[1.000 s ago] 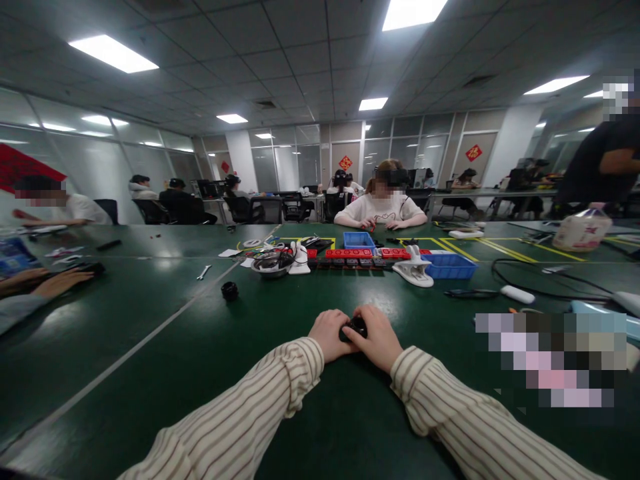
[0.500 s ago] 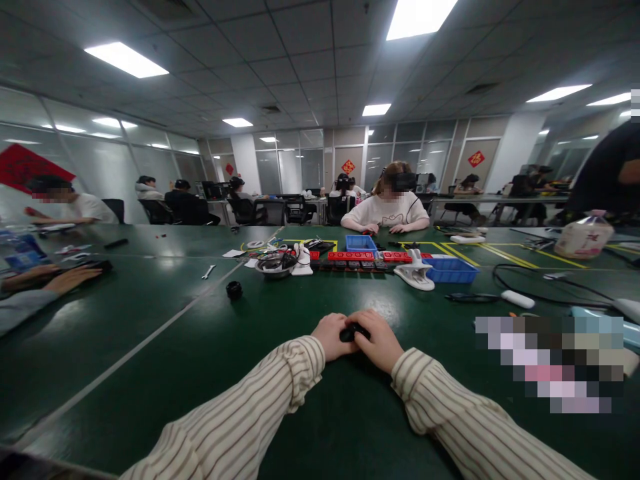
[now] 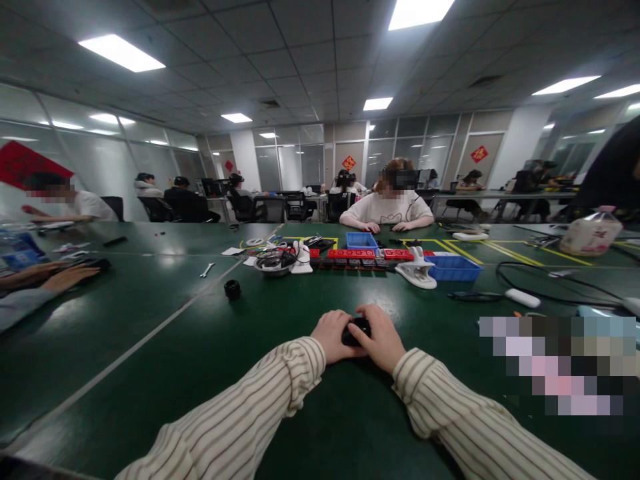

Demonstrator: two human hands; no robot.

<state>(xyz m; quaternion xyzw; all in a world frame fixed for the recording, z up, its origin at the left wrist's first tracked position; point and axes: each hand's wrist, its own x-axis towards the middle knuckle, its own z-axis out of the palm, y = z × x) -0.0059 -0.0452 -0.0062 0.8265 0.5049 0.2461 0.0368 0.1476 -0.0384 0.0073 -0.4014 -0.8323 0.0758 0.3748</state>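
Note:
Between my two hands, over the near middle of the green table, is a small rounded black object (image 3: 357, 331). Its kind I cannot make out, as fingers cover much of it. My left hand (image 3: 334, 335) wraps it from the left, fingers curled around its far and near sides. From the right, my right hand (image 3: 383, 339) grips it, with the thumb lying across its top. To the left of my hands, a short black cylinder (image 3: 233, 289) stands on the table.
Beyond my hands lie a red-and-black power strip (image 3: 353, 259), a metal bowl of cables (image 3: 275, 261), a white clip (image 3: 418, 270) and blue bins (image 3: 455, 268). A wrench (image 3: 207, 270) is at left. Co-workers' hands (image 3: 67, 279) rest at far left; a person (image 3: 387, 207) sits opposite.
My right fingers have lifted and shifted outward slightly, uncovering more of the black object, which has turned a little between my hands. The view has tilted slightly.

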